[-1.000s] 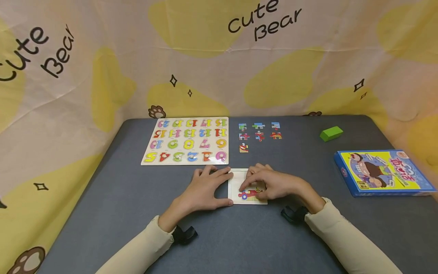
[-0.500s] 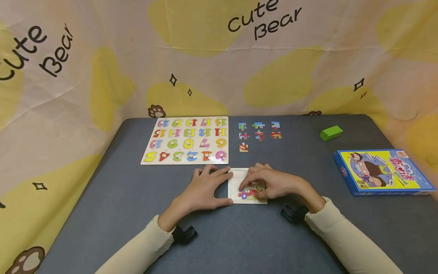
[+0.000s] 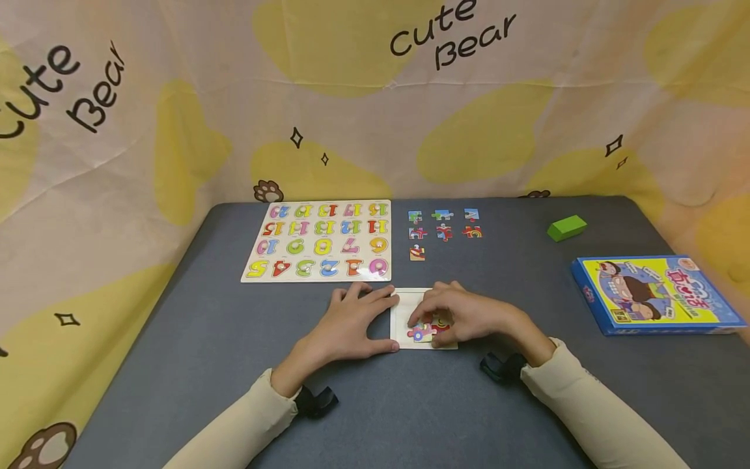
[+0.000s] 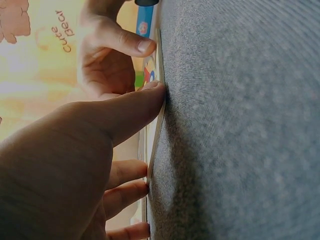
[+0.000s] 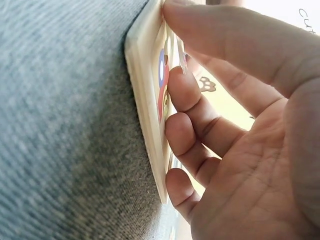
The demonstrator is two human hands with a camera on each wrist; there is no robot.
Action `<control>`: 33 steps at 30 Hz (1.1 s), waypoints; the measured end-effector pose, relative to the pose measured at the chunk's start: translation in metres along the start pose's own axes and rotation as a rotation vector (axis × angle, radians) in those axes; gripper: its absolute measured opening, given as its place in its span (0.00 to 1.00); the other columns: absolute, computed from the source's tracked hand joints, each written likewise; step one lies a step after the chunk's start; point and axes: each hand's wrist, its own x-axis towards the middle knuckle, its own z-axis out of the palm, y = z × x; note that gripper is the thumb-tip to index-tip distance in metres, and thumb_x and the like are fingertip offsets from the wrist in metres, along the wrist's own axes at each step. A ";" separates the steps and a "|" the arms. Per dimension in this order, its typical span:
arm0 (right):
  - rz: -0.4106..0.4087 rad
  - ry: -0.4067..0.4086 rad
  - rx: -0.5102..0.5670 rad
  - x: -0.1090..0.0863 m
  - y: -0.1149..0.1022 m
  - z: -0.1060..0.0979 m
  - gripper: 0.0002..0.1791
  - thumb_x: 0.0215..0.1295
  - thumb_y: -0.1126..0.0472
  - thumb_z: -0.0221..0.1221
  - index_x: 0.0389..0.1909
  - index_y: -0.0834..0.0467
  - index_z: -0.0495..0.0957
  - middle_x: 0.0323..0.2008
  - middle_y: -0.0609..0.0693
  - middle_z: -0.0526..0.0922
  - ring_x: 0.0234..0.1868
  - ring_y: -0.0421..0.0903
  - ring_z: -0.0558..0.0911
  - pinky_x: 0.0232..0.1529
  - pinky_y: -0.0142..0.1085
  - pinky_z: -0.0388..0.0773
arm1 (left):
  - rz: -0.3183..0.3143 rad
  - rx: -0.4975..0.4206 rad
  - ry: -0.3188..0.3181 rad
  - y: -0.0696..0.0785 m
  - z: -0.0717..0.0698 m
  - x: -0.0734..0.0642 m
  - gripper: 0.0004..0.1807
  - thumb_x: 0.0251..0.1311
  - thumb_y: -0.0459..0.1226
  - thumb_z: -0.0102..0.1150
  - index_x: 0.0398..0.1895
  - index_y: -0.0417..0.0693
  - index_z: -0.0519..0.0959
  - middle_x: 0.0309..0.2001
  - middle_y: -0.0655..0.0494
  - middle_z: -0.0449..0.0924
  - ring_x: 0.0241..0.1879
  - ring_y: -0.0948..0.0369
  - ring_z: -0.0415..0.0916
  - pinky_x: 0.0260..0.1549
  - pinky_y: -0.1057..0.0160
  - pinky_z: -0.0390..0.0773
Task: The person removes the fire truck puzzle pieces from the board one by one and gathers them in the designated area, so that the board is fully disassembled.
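Note:
In the head view a small pale puzzle tray (image 3: 404, 309) lies before me, with a red and blue jigsaw piece (image 3: 420, 333) in its lower part. My left hand (image 3: 351, 326) rests along the tray's left side, fingers spread at the top corner and thumb at the bottom one. My right hand (image 3: 459, 316) bends over the tray, thumb and index finger around a jigsaw piece (image 3: 441, 323) with yellow and red on it. In the right wrist view its other fingertips (image 5: 181, 132) curl against the tray's inside, and the fingers partly hide the pieces.
Several loose jigsaw pieces (image 3: 444, 232) lie in rows beyond the tray. A number puzzle board (image 3: 319, 256) stands at back left. Toward the right are a green block (image 3: 567, 228) and a blue and yellow box (image 3: 659, 296). A printed cloth (image 3: 351, 117) hangs behind the table.
My right thumb has slid slightly left over the tray, uncovering more of the yellow and red piece. The left hand and the tray stay in place.

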 end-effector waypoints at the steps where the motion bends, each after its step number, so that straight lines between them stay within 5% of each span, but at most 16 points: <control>1: 0.001 0.001 -0.002 0.000 0.000 0.000 0.23 0.53 0.62 0.74 0.51 0.44 0.86 0.39 0.42 0.80 0.43 0.42 0.72 0.47 0.42 0.57 | 0.000 0.000 0.001 0.000 0.000 0.000 0.45 0.56 0.64 0.66 0.75 0.60 0.68 0.78 0.61 0.63 0.70 0.51 0.61 0.56 0.43 0.59; 33: 0.039 0.104 0.029 -0.003 0.013 -0.011 0.21 0.60 0.59 0.70 0.56 0.44 0.84 0.41 0.39 0.81 0.44 0.45 0.72 0.48 0.42 0.68 | 0.003 0.015 -0.007 -0.001 0.001 -0.001 0.45 0.57 0.64 0.65 0.76 0.59 0.68 0.78 0.60 0.62 0.70 0.50 0.61 0.56 0.42 0.60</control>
